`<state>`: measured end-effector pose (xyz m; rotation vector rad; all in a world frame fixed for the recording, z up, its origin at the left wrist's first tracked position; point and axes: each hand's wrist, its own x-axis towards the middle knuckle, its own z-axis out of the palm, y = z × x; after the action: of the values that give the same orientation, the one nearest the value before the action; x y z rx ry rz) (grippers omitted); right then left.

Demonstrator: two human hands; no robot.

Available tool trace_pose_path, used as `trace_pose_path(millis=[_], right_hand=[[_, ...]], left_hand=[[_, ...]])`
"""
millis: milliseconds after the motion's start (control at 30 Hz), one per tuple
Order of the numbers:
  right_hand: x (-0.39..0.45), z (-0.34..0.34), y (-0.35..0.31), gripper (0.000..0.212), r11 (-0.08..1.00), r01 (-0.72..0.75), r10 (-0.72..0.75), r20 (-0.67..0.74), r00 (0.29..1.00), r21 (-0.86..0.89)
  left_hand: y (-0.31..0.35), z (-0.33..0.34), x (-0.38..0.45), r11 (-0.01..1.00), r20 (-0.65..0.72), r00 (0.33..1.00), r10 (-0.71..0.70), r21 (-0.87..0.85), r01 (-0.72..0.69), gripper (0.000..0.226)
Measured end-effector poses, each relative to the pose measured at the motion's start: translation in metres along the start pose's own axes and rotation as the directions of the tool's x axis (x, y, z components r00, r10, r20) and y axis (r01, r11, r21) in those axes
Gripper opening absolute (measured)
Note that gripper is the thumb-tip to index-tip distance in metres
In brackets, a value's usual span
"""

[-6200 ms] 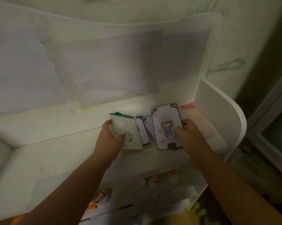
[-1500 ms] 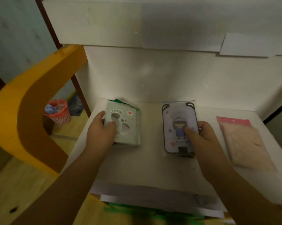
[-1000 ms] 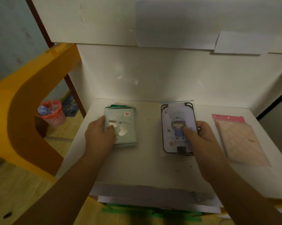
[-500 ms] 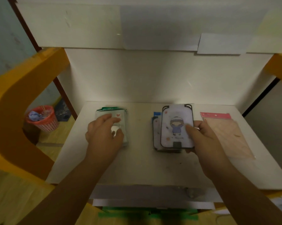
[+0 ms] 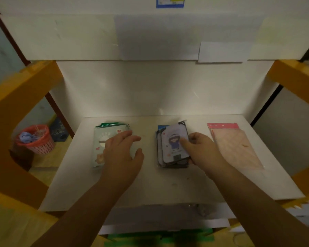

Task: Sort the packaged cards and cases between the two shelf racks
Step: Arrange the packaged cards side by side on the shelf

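1. Left hand (image 5: pixel 122 154) is spread, palm down, over the green footprint pack (image 5: pixel 103 145) lying on the white shelf (image 5: pixel 150 186).
2. Right hand (image 5: pixel 200 152) pinches the cartoon-girl case (image 5: pixel 174 141), thumb on top, mid-shelf.

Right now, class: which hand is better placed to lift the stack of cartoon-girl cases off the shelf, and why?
The right hand: its thumb and fingers already grip the stack of cases. The left hand lies open over the green footprint pack.

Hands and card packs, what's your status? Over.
Left hand open above green footprint pack. Right hand gripping cartoon-girl case stack. Pink packet lies right, untouched. Nothing blocking.
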<state>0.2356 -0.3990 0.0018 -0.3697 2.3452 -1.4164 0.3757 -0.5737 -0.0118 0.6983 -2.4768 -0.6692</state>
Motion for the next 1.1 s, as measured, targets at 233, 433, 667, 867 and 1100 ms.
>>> trace_pose_path(millis=[233,433,667,867,1100], right_hand=[[0.005,0.007,0.013,0.027,0.887,0.016,-0.024,-0.012,1.0,-0.461],[0.008,0.007,0.015,0.041,0.872,-0.014,0.013,-0.007,1.0,-0.489],[-0.006,-0.008,0.011,0.06,0.831,-0.044,-0.035,-0.132,0.991,-0.555],[-0.028,-0.043,0.01,0.042,0.782,0.139,-0.308,-0.183,0.934,-0.608],[-0.056,-0.081,0.009,0.036,0.761,0.255,-0.438,-0.182,0.881,-0.597]], left_hand=[[-0.001,0.002,0.001,0.996,0.009,0.996,0.089,-0.011,-0.089,0.032],[0.001,0.005,0.003,0.989,0.003,0.991,0.133,-0.057,-0.133,0.031],[0.006,0.008,0.009,0.984,0.025,0.985,0.169,-0.06,-0.168,0.034],[0.03,0.011,0.018,0.972,0.107,0.967,0.23,-0.083,-0.221,0.039],[0.073,0.001,0.014,0.944,0.127,0.938,0.322,-0.116,-0.308,0.044]])
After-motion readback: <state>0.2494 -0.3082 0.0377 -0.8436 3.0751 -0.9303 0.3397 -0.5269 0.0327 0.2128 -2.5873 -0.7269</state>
